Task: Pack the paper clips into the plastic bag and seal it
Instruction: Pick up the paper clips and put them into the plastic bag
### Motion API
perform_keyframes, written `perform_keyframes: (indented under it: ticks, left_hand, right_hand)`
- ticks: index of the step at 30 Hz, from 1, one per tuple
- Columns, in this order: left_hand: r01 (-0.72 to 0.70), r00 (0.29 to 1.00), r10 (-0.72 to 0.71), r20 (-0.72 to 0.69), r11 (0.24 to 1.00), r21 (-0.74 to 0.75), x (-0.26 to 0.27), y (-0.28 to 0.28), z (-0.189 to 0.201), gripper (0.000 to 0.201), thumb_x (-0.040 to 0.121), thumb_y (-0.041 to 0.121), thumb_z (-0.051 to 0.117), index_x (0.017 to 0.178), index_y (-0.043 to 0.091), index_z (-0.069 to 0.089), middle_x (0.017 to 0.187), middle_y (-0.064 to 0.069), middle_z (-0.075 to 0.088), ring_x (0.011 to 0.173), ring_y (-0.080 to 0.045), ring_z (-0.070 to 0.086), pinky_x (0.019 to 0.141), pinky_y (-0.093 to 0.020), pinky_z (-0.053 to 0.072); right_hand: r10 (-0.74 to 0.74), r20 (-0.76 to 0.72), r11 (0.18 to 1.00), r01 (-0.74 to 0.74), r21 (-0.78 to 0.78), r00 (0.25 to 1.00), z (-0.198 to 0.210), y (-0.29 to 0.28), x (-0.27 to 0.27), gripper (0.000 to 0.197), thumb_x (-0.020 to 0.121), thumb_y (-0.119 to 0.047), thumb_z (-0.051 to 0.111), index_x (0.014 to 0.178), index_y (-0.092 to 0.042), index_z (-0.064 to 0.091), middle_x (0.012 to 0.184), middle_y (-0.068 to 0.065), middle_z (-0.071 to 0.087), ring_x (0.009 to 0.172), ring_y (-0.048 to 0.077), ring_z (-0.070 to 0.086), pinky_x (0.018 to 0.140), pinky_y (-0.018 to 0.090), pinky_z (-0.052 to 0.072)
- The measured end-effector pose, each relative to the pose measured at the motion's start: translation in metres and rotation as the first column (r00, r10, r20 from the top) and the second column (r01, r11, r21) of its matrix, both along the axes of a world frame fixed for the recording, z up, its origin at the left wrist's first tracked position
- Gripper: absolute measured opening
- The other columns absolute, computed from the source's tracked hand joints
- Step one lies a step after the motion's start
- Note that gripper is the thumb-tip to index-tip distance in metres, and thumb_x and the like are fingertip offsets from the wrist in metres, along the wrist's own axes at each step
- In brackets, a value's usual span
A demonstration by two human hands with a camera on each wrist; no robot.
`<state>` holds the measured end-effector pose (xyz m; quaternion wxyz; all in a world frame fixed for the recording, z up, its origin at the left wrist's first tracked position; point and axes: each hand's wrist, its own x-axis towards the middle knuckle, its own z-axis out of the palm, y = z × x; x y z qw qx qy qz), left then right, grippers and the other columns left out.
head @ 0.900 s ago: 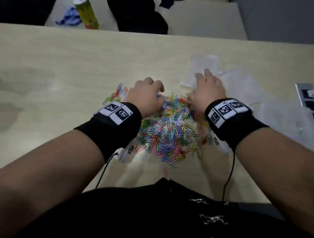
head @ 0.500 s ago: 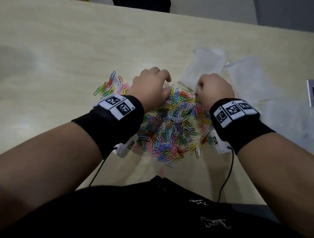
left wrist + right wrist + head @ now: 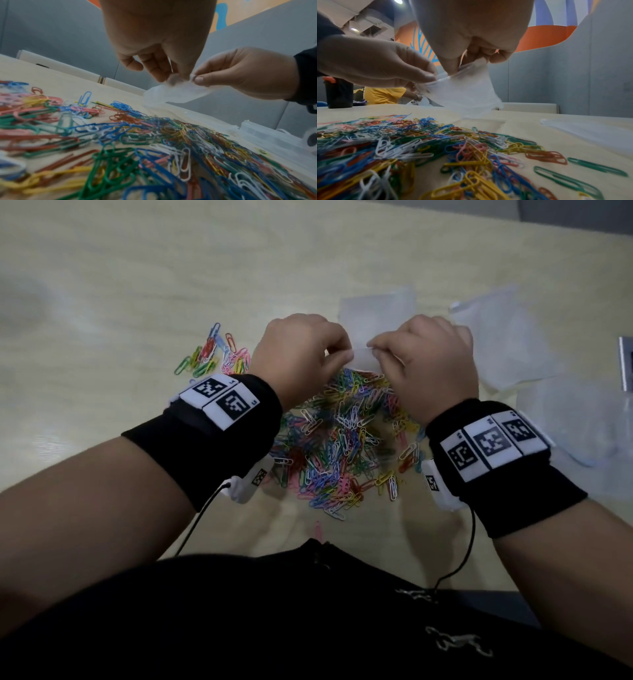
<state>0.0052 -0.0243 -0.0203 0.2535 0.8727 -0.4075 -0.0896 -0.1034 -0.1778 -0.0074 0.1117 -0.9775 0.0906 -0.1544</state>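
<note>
The fingers (image 3: 426, 75) of the left hand (image 3: 301, 354) and of the right hand (image 3: 435, 364) pinch the near edge of the plastic bag (image 3: 464, 94) from opposite sides. The bag is lifted at that edge and slopes away, its far end on the counter (image 3: 137, 285). The paper clips (image 3: 342, 446) lie heaped on the counter directly below and nearer than the pinched edge, about equally close to both hands. That edge is probably the mouth, and looks unopened.

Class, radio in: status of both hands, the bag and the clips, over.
Left hand and right hand both pinch the plastic bag at its mouth, lifted. Paper clips all loose on the table, none bagged. Nothing blocking.
</note>
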Motion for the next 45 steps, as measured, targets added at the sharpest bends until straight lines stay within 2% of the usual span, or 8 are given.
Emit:
perform_keyframes:
  ticks: [4, 8, 12, 20, 27, 30, 37, 45]
  left_hand:
    - [-0.102, 0.995, 0.101, 0.026, 0.995, 0.020, 0.007, 0.007, -0.002, 0.022, 0.093, 0.035, 0.058, 0.093, 0.018, 0.070, 0.094, -0.005, 0.069, 0.091, -0.028, 0.061, 0.075, -0.036, 0.042]
    - [-0.155, 0.988, 0.155, 0.008, 0.987, 0.040, 0.005, 0.013, -0.005, 0.020, 0.093, 0.035, 0.058, 0.092, 0.018, 0.069, 0.092, -0.004, 0.062, 0.089, -0.025, 0.058, 0.072, -0.030, 0.034]
    - [-0.145, 0.988, 0.148, -0.037, 0.987, 0.071, -0.001, 0.015, -0.008, 0.022, 0.093, 0.037, 0.059, 0.095, 0.019, 0.070, 0.092, -0.004, 0.063, 0.090, -0.026, 0.059, 0.074, -0.032, 0.038]
    - [-0.160, 0.977, 0.169, -0.131, 0.984, 0.074, -0.011, 0.016, -0.003, 0.020, 0.093, 0.034, 0.060, 0.093, 0.017, 0.071, 0.080, 0.001, 0.066, 0.077, -0.020, 0.059, 0.071, -0.030, 0.046]
    - [-0.175, 0.960, 0.193, -0.205, 0.979, 0.103, -0.016, 0.014, 0.001, 0.021, 0.094, 0.031, 0.058, 0.083, 0.017, 0.069, 0.078, 0.001, 0.069, 0.081, -0.020, 0.064, 0.075, -0.032, 0.049]
    - [-0.173, 0.958, 0.194, -0.210, 0.978, 0.114, -0.019, 0.011, 0.003, 0.019, 0.092, 0.031, 0.060, 0.079, 0.019, 0.067, 0.080, -0.001, 0.071, 0.079, -0.018, 0.062, 0.072, -0.029, 0.044]
    - [-0.086, 0.978, 0.107, -0.177, 0.989, 0.123, -0.036, 0.001, 0.007, 0.019, 0.092, 0.030, 0.060, 0.089, 0.015, 0.071, 0.088, -0.006, 0.073, 0.085, -0.023, 0.064, 0.072, -0.030, 0.042]
    - [-0.052, 0.984, 0.050, -0.173, 0.999, -0.007, -0.050, -0.002, 0.012, 0.019, 0.094, 0.029, 0.058, 0.093, 0.013, 0.068, 0.081, 0.000, 0.067, 0.075, -0.017, 0.056, 0.062, -0.027, 0.032]
  right_hand:
    - [-0.019, 0.088, 0.998, 0.014, 0.060, 0.996, 0.007, 0.013, -0.008, 0.018, 0.086, -0.027, 0.057, 0.098, -0.017, 0.065, 0.095, 0.008, 0.060, 0.090, 0.029, 0.056, 0.076, 0.033, 0.037]
    - [0.122, -0.389, 0.990, -0.083, 0.115, 0.913, -0.008, 0.030, -0.024, 0.056, 0.083, -0.061, 0.048, 0.126, -0.025, 0.049, 0.122, 0.004, 0.053, 0.114, 0.028, 0.048, 0.095, 0.042, 0.041]
    - [0.108, -0.673, 0.993, -0.106, 0.043, 0.732, -0.029, 0.038, -0.034, 0.088, 0.074, -0.075, 0.051, 0.147, -0.037, 0.018, 0.158, -0.001, 0.017, 0.141, 0.031, 0.020, 0.111, 0.052, 0.026]
    - [0.089, -0.437, 0.987, -0.021, 0.159, 0.895, -0.036, 0.032, -0.036, 0.028, 0.090, -0.011, 0.054, 0.117, -0.007, 0.061, 0.121, 0.013, 0.054, 0.113, 0.033, 0.047, 0.088, 0.037, 0.042]
    - [-0.112, -0.414, 0.917, 0.254, 0.308, 0.904, -0.020, 0.017, -0.032, 0.016, 0.085, -0.020, 0.065, 0.100, -0.021, 0.070, 0.104, 0.001, 0.064, 0.091, 0.017, 0.057, 0.077, 0.024, 0.039]
    - [-0.204, -0.337, 0.749, 0.368, 0.550, 0.919, -0.008, 0.011, -0.032, 0.014, 0.080, -0.022, 0.073, 0.094, -0.022, 0.071, 0.089, -0.005, 0.068, 0.076, 0.009, 0.058, 0.072, 0.021, 0.046]
    - [-0.180, -0.301, 0.103, 0.322, 0.941, 0.936, 0.013, 0.020, -0.018, 0.012, 0.082, -0.002, 0.068, 0.084, -0.014, 0.067, 0.081, 0.003, 0.067, 0.071, 0.012, 0.065, 0.068, 0.021, 0.054]
    - [-0.286, -0.447, -0.125, 0.429, 0.895, 0.848, 0.007, 0.019, -0.018, 0.010, 0.089, 0.000, 0.059, 0.097, 0.003, 0.064, 0.093, 0.011, 0.065, 0.088, 0.020, 0.067, 0.068, 0.019, 0.058]
